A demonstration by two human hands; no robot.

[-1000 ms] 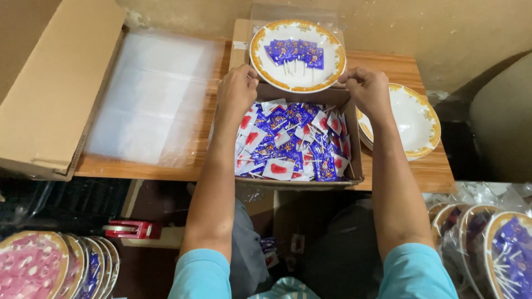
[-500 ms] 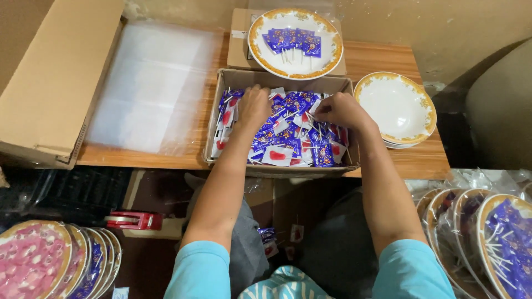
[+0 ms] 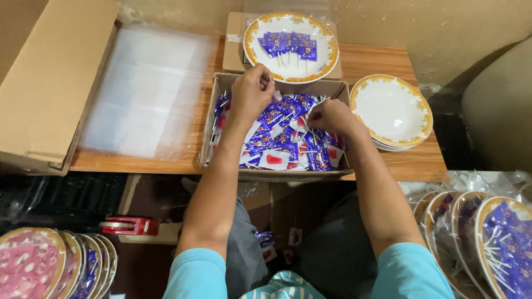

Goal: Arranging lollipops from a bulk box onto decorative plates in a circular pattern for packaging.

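Reaching higher than half a second ago, the left hand [image 3: 252, 91] has left the middle of the heap and now sits at the far rim of the open brown cardboard box [image 3: 221, 119], its fingers pinched together on a thin white lollipop stick. The right hand [image 3: 328, 117] has stayed low in the box, fingers curled closed into the pile of small blue, red and white wrapped lollipops [image 3: 277, 138], too many to count. Just beyond the left hand's pinch stands one white gold-rimmed plate [image 3: 290, 39] carrying about five blue-wrapped lollipops [image 3: 288, 43] in a row. To the right of the right hand rests one short stack of empty white gold-rimmed plates [image 3: 391, 111]. Left of the box lies a sheaf of clear plastic bags [image 3: 144, 91].
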